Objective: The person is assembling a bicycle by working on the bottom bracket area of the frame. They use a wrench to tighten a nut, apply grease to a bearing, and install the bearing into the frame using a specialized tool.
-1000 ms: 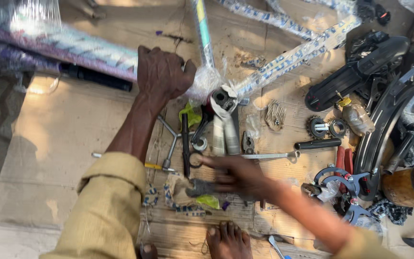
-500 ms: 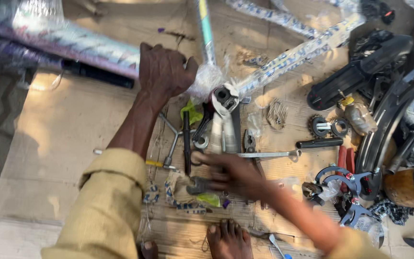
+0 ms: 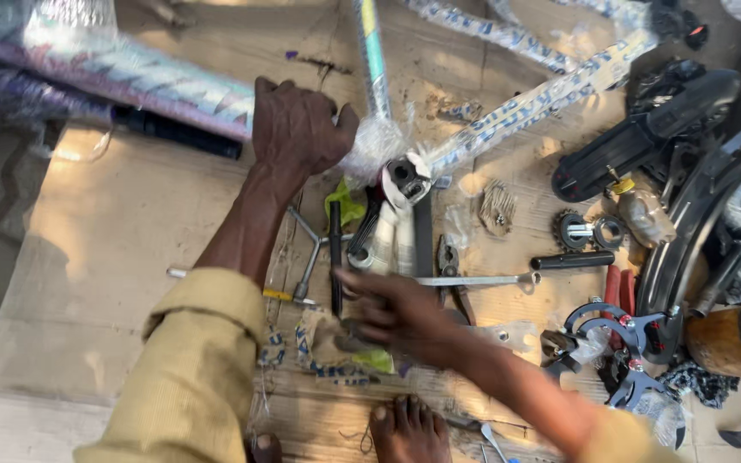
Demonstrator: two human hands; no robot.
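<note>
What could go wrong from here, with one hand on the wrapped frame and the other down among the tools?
1. The left hand grips the frame over loose plastic wrap; it may slip.
2. The right hand reaches into crowded tools near the pliers and long wrench; a finger could get nicked or the wrong tool picked.
3. A bare foot sits close to the tools; a dropped part could hit it.

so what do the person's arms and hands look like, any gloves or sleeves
No gloves: both the left hand and the right hand are bare. Each arm wears a loose mustard-yellow sleeve of ribbed cloth, the left sleeve pushed up below the elbow, the right sleeve just showing at the frame's bottom edge. No watch or rings visible.
</note>
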